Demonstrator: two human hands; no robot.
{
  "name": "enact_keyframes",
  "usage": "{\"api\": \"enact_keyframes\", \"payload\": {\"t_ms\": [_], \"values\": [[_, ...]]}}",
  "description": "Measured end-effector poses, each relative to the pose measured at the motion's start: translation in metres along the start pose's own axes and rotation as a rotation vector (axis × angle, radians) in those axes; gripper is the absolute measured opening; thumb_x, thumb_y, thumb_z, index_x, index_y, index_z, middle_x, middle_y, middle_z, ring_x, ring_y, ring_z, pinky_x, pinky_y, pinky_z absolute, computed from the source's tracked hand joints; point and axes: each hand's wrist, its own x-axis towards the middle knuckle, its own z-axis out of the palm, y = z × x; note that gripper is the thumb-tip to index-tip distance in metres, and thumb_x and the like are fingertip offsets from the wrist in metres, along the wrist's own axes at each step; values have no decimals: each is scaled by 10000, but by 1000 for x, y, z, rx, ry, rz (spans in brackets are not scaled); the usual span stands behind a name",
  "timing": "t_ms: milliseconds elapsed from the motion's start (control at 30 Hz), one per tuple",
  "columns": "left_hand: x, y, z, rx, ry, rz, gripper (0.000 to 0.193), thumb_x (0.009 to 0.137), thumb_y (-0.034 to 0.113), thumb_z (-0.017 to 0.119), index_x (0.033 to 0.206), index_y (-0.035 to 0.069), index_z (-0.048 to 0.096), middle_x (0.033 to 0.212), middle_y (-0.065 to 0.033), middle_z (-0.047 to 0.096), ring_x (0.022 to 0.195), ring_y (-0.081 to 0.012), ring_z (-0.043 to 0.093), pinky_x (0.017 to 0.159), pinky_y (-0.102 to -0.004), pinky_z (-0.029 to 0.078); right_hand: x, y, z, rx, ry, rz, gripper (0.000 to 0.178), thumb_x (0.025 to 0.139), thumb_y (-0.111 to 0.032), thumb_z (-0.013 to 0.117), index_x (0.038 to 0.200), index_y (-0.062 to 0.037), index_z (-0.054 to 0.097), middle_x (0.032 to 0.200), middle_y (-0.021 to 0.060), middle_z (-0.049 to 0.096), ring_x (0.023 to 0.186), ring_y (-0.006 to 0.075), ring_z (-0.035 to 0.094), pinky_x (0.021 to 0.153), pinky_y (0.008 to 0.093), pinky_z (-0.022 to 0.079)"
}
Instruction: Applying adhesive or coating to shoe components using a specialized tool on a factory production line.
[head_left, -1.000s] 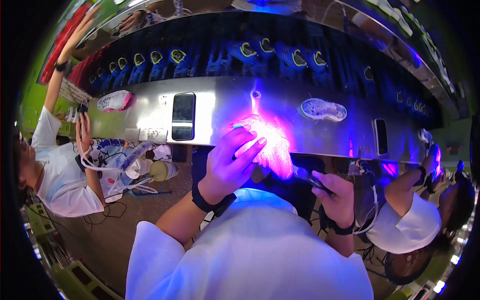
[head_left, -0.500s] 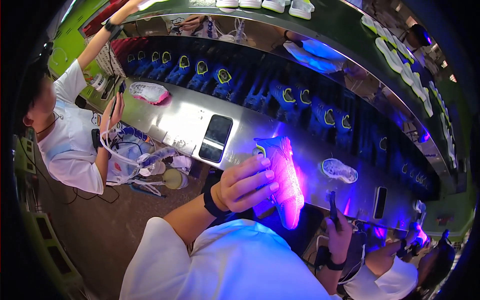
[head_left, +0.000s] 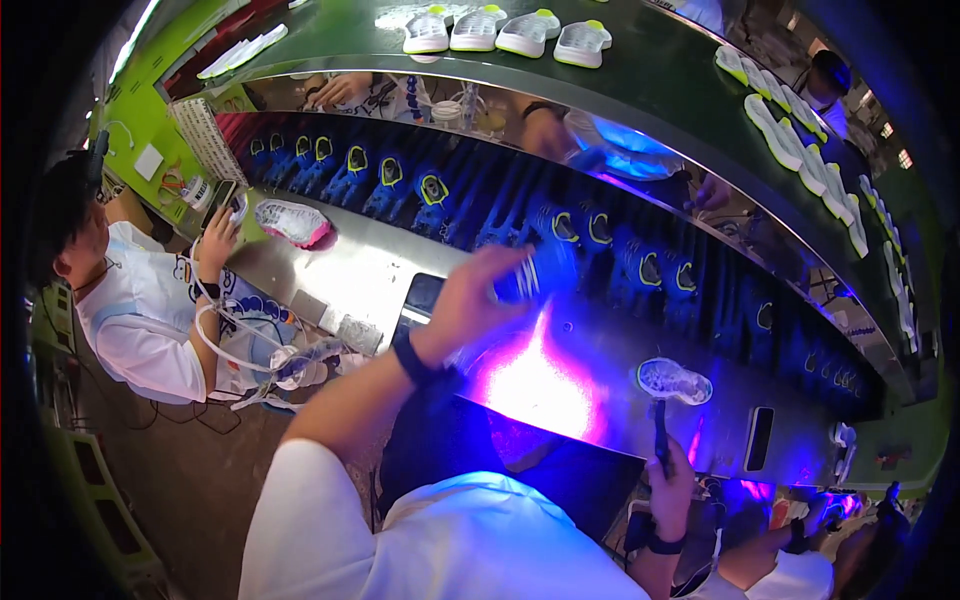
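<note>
My left hand (head_left: pixel 480 300) reaches over the metal bench to the row of shoes at the back. It is blurred, with its fingers closed on a blue shoe (head_left: pixel 552 266), much of which merges with the dark row behind. Lower right, my right hand (head_left: pixel 674 485) grips a slim black tool (head_left: pixel 661 432), pointed upward. The tool's upper end is close to a pale shoe sole (head_left: pixel 675 381) lying on the bench. A bright pink-violet patch of light falls on the metal between my hands.
Several blue shoes (head_left: pixel 432 190) with lime collars stand along the back. Pale soles (head_left: pixel 527 35) rest on the green upper belt. A phone (head_left: pixel 424 293) is partly behind my left arm; another (head_left: pixel 760 438) lies right. A co-worker (head_left: pixel 140 320) sits left, near a pink-edged sole (head_left: pixel 293 222).
My left hand has carried the shoe up and away, out of the pink light, to the back row. My right hand stays low with the black tool. The co-worker's raised arm has come down.
</note>
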Motion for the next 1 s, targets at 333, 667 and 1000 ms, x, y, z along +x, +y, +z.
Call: {"api": "enact_keyframes", "payload": {"t_ms": [333,667,1000], "values": [[146,-221,-12,779,7,-452,435,793,434,787,965,35,773,961,-186,762,912,-352,747,812,-466,596,-23,47,-31,-166,169,-79,458,935,-37,663,1378,34,569,906,20,619,765,102,548,691,261,455],[125,-135,74,743,-126,41,721,773,527,797,1220,-15,637,1243,-224,619,1143,-396,614,949,-464,541,-14,12,-24,-5,137,149,376,963,-108,673,1315,14,624,895,14,662,700,85,541,640,237,447],[109,-124,105,616,-68,-27,725,577,348,909,1138,-31,649,1194,-281,585,1131,-455,549,1011,-491,483,-8,-12,-4,131,168,30,377,963,-46,687,1333,3,633,859,-11,653,680,47,535,601,213,437]]}}
